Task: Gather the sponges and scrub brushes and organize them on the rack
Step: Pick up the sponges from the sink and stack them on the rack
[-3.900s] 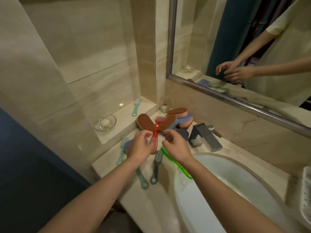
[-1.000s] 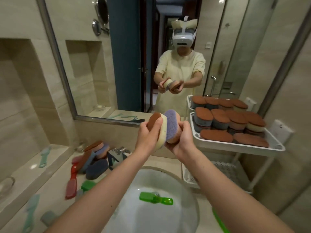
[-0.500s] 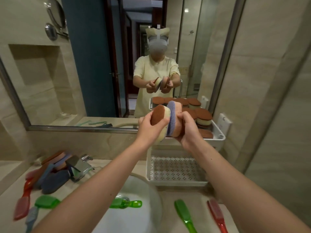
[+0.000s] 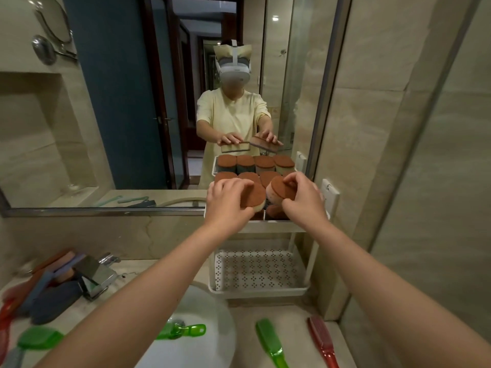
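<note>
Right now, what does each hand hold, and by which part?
Left hand grips one sponge across its brown top; right hand grips a second sponge likewise.

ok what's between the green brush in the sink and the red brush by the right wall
A second green brush on the counter, in the head view.

You faced a wide metal-framed mirror (image 4: pixel 39 128) set in beige stone-look wall tiles (image 4: pixel 398 115). Below you ran a pale counter (image 4: pixel 289 314) with a white basin (image 4: pixel 212 328) and a chrome tap (image 4: pixel 93 277); the mirror reflected a blue door (image 4: pixel 119 88).
</note>
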A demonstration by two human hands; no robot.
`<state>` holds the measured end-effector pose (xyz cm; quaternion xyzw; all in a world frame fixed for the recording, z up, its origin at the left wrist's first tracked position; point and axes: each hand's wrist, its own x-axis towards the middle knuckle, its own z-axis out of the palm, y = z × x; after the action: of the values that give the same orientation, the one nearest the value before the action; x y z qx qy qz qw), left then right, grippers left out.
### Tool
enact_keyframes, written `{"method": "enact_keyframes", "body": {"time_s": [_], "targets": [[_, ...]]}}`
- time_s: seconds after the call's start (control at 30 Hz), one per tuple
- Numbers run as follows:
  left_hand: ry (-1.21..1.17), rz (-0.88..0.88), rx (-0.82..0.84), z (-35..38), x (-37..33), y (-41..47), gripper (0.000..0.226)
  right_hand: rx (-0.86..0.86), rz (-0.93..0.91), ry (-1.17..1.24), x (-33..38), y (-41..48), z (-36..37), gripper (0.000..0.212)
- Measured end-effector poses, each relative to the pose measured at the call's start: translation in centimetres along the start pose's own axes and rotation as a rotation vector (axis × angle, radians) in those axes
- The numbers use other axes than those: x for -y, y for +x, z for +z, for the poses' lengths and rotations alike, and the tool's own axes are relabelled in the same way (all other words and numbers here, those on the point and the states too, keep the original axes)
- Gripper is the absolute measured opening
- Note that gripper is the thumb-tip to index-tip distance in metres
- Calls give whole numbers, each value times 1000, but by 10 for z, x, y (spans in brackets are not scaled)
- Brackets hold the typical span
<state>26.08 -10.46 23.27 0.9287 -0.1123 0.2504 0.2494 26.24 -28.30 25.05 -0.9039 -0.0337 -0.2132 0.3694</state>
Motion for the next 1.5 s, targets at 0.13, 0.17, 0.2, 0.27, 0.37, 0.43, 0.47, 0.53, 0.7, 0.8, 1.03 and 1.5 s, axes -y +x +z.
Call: {"method": "enact_keyframes", "body": {"time_s": [0.13, 0.17, 0.2, 0.27, 0.37, 0.43, 0.47, 0.53, 0.7, 0.8, 1.03, 1.5], "targets": [[61, -2, 35, 11, 3, 1, 54, 83, 2, -179, -7, 2, 9, 51], [69, -14, 43, 13, 4, 1, 54, 92, 3, -209, -8, 2, 11, 53], [74, -23, 53, 15, 4, 2, 54, 97, 2, -226, -9, 3, 13, 54], [87, -25, 67, 18, 6, 3, 53, 102, -15, -243, -9, 3, 16, 53], [107, -20, 81, 22, 7, 4, 52, 83, -52, -291, -13, 4, 23, 47], [115, -23, 76, 25, 7, 4, 49, 53, -52, -315, -16, 3, 27, 44], [120, -24, 66, 26, 8, 3, 48, 40, -46, -317, -17, 2, 30, 43], [132, -21, 55, 27, 9, 2, 47, 24, -42, -310, -17, 0, 32, 41], [97, -14, 80, 23, 11, 3, 46, 8, -26, -313, -10, -3, 32, 38], [17, -16, 45, 18, 14, -4, 47, -46, -71, -250, -1, -6, 34, 41], [-230, -108, -178, -5, 40, -27, 37, -38, -250, 208, 48, -18, 58, 43], [-378, -470, -419, -104, 193, -102, 34, 357, -265, 411, 181, -64, 213, 56]]}}
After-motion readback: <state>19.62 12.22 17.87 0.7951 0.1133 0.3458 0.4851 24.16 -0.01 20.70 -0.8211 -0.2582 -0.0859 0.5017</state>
